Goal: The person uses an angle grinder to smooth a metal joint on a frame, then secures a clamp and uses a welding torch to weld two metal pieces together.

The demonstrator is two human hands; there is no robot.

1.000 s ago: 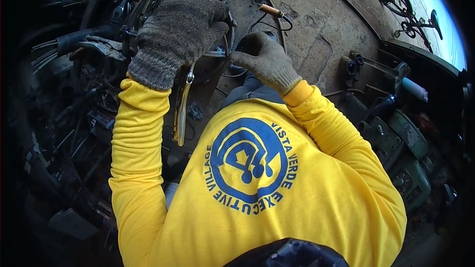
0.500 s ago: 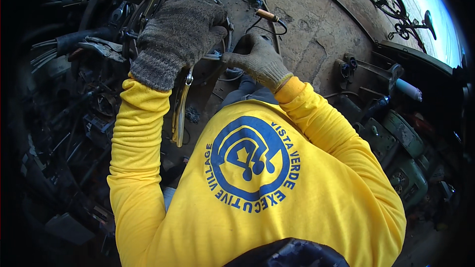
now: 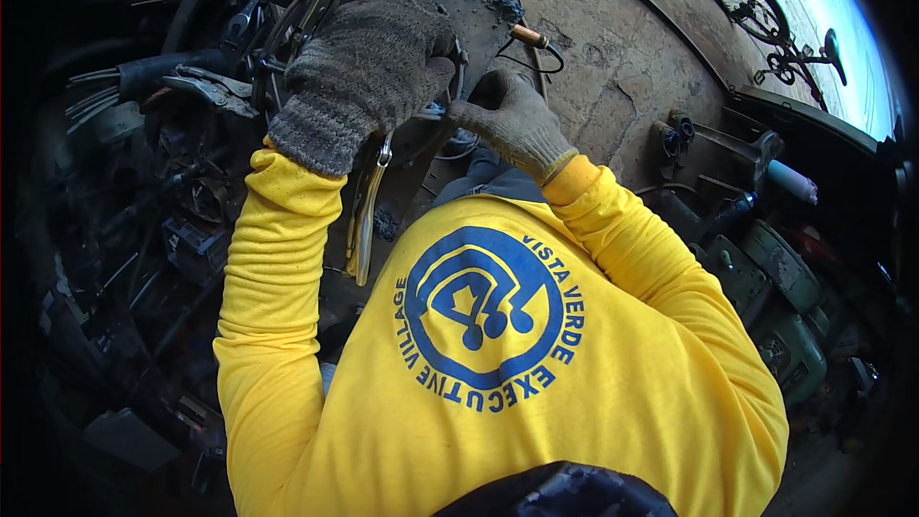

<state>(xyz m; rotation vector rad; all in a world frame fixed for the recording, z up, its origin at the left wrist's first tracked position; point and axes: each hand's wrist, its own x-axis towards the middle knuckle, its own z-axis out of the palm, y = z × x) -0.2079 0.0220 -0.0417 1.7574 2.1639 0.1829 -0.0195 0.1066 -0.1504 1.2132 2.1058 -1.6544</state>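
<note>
My left hand [image 3: 369,77], in a dark grey-brown knit glove, is closed with its fingers curled over; what it grips is hidden beneath the glove. A thin curved metal piece [image 3: 461,62] shows beside its fingertips. My right hand [image 3: 517,123], in a lighter knit glove, is closer to my body, its fingers bent and its thumb pointing left. That thumb ends at a small bluish-grey piece [image 3: 431,112] between the hands; its hold is too small to make out. Below my left wrist hangs a pliers-like tool [image 3: 364,225] with yellowish handles and a silver joint.
Locking pliers [image 3: 209,88] and a black sleeve with wire ends [image 3: 148,79] lie at the left. A wooden-handled tool [image 3: 529,35] with a looped black wire rests beyond my right hand. Green machinery [image 3: 790,349] and a light blue cylinder [image 3: 792,182] stand right, a bicycle [image 3: 785,53] far right.
Both gloved hands appear slightly farther right, and the surroundings have shifted a little as well. The bluish-grey piece shows less between the hands. Their closed postures look nearly the same.
</note>
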